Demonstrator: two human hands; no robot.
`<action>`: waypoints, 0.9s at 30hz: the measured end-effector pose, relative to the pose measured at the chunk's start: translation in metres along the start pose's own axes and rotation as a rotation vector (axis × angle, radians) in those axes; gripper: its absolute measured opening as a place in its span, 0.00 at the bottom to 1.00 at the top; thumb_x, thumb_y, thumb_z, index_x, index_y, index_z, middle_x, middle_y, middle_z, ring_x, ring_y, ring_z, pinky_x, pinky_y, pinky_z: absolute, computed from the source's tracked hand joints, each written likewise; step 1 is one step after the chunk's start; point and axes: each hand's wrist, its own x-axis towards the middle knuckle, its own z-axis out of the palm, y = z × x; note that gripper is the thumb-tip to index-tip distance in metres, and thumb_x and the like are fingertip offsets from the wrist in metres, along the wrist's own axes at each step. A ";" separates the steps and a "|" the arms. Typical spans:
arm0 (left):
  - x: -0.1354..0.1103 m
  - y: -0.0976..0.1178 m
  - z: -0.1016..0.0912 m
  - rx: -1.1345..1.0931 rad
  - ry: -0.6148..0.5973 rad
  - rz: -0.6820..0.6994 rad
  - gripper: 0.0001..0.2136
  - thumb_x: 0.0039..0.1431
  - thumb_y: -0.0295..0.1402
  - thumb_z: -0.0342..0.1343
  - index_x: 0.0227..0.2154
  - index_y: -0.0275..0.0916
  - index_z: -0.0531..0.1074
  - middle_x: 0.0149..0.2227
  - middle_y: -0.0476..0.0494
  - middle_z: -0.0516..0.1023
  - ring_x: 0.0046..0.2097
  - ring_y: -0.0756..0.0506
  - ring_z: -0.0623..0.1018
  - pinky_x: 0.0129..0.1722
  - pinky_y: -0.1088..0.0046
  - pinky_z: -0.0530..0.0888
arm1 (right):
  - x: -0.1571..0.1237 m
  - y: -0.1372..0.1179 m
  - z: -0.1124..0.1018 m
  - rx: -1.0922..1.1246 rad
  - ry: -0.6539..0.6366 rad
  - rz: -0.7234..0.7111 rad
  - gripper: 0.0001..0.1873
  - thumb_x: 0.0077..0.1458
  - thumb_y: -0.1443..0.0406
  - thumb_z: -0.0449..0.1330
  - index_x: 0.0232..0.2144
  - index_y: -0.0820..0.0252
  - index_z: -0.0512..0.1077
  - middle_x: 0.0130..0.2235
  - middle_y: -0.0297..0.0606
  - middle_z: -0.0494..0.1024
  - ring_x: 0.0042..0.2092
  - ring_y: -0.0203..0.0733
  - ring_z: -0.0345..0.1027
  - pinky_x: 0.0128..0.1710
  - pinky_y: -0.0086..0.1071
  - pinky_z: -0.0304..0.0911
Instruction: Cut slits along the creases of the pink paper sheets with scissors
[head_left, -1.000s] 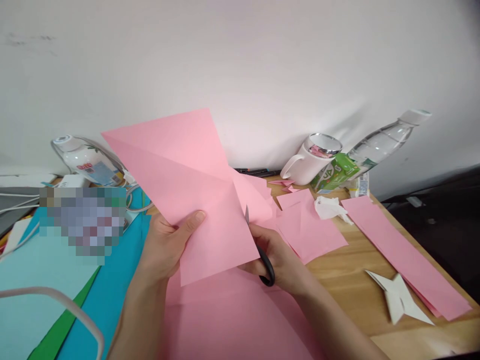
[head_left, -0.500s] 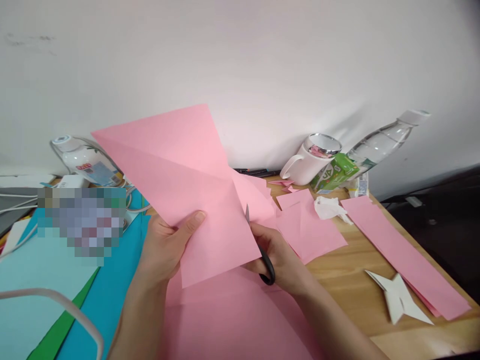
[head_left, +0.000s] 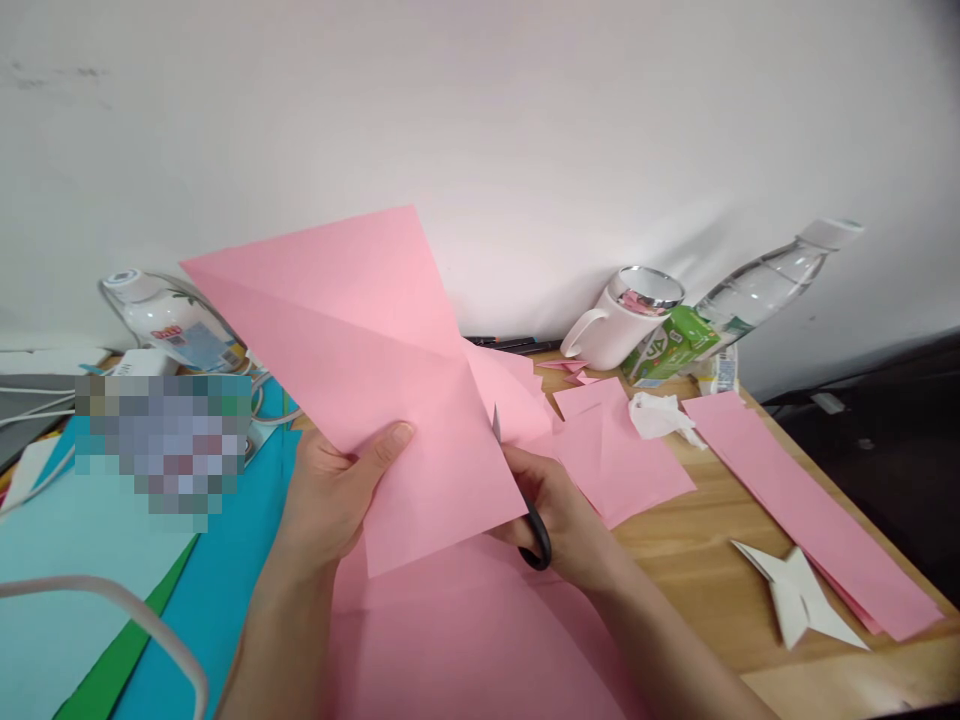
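My left hand [head_left: 330,495] pinches a large pink paper sheet [head_left: 360,340] and holds it up above the desk, thumb on its front. Just right of it my right hand [head_left: 566,520] grips black-handled scissors [head_left: 525,510]. The blade tip pokes up at the sheet's right edge. More pink paper [head_left: 465,640] lies flat under both forearms.
Pink squares [head_left: 622,460] and a long pink strip [head_left: 810,510] lie on the wooden desk [head_left: 720,560], with a white folded paper star [head_left: 799,595]. At the back stand a white mug [head_left: 622,320], a green carton [head_left: 671,345] and a plastic bottle [head_left: 757,285]. Blue and green sheets [head_left: 187,600] and cables fill the left.
The raised pink sheet has shifted slightly left and up. Both hands stay almost where they were.
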 end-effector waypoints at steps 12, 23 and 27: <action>0.000 0.001 0.000 -0.042 -0.009 -0.018 0.12 0.45 0.35 0.64 0.34 0.38 0.76 0.41 0.45 0.79 0.44 0.42 0.77 0.39 0.69 0.76 | -0.001 0.005 -0.002 -0.003 0.003 -0.036 0.12 0.42 0.64 0.66 0.29 0.62 0.69 0.27 0.31 0.67 0.27 0.32 0.57 0.25 0.25 0.54; 0.001 -0.001 -0.003 -0.009 -0.016 0.005 0.14 0.45 0.36 0.64 0.36 0.37 0.75 0.44 0.43 0.78 0.46 0.40 0.76 0.39 0.68 0.76 | -0.001 0.005 -0.001 0.022 0.004 -0.022 0.11 0.40 0.67 0.66 0.29 0.63 0.70 0.23 0.29 0.64 0.23 0.29 0.53 0.22 0.23 0.52; 0.001 -0.003 -0.005 0.000 -0.016 0.006 0.14 0.45 0.36 0.64 0.36 0.37 0.75 0.45 0.43 0.78 0.45 0.40 0.76 0.38 0.69 0.76 | 0.000 0.005 0.000 0.013 0.018 -0.009 0.11 0.38 0.66 0.66 0.28 0.62 0.70 0.23 0.29 0.65 0.23 0.29 0.52 0.21 0.23 0.51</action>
